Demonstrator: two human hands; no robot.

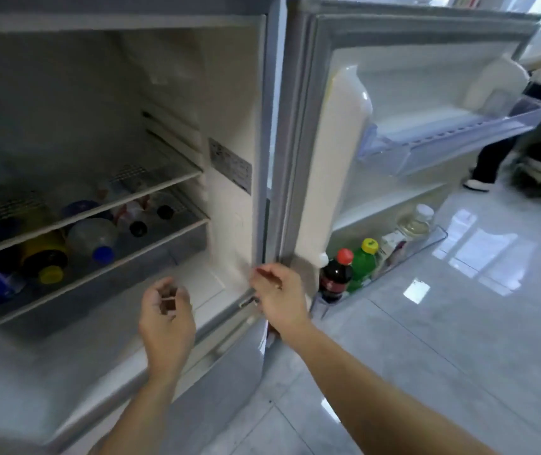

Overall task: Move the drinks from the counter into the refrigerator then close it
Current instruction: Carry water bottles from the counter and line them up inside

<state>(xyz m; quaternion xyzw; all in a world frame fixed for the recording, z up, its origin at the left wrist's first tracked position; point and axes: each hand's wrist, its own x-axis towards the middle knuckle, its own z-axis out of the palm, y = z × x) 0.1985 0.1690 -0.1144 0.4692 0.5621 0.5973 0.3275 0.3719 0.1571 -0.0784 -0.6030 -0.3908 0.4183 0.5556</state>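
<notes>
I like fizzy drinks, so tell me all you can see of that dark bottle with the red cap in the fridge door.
The dark bottle stands upright at the near end of the lowest door bin, beside a green bottle. It looks like plastic, holds dark liquid, has a red screw cap and a blurred label. Neither hand touches it.

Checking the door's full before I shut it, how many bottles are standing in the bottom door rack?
3 clearly: a red-capped cola bottle nearest the hinge, a green bottle beside it, and a clear white-capped bottle at the far end. The carton between may hide more.
</notes>
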